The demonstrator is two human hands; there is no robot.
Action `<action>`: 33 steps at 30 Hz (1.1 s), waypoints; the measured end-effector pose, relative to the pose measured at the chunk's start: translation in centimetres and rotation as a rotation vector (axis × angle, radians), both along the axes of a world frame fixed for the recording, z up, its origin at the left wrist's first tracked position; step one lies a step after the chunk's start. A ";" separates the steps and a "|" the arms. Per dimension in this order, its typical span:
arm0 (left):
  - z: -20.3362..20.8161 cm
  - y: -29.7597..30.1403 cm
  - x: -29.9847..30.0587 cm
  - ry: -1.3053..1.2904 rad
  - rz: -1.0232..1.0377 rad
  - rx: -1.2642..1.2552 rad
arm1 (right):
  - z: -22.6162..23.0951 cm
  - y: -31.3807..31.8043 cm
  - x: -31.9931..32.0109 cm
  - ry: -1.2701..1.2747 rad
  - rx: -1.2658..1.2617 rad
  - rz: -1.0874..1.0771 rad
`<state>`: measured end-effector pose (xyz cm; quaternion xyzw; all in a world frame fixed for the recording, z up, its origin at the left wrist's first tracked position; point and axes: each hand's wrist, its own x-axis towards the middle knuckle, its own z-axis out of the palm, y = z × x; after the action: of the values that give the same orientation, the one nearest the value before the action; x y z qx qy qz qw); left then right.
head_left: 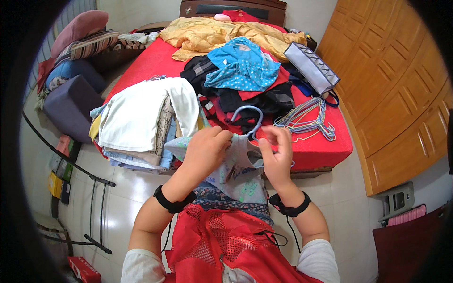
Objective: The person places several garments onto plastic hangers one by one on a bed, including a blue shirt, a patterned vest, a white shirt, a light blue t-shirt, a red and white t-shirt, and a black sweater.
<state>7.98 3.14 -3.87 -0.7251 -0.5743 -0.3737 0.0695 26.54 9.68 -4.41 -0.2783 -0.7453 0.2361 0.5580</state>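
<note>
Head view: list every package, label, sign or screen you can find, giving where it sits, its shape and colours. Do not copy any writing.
Red box: on the floor at lower left, flat and rectangular, red with light print.
Yellow packages: by the left edge beside the black rack, small upright rectangles, yellow and dark.
Printed garment: held in the left hand and right hand, grey with coloured lettering.
No signs or screens show.

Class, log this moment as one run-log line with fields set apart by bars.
left hand: grips small grey printed garment | right hand: grips garment at blue plastic hanger | setting: red bed
</note>
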 end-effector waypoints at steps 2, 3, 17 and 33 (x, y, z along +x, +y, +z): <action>0.3 -0.3 -0.3 -0.032 0.001 0.014 | -1.1 -1.0 0.7 0.055 -0.125 0.022; 0.4 -0.3 -0.3 -0.063 -0.002 0.022 | -1.6 -1.2 1.0 -0.045 -0.126 0.046; -0.4 -0.8 -2.2 -0.359 0.072 0.004 | -4.5 -2.6 3.6 -0.762 0.001 0.020; -2.1 -2.0 -3.6 -0.322 0.059 0.099 | -4.9 1.1 10.8 -0.653 0.180 -0.473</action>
<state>4.39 1.15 -5.96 -0.6343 -0.5801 -0.5105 0.0231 37.32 10.77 -9.35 -0.4524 -0.8163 -0.0657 0.3530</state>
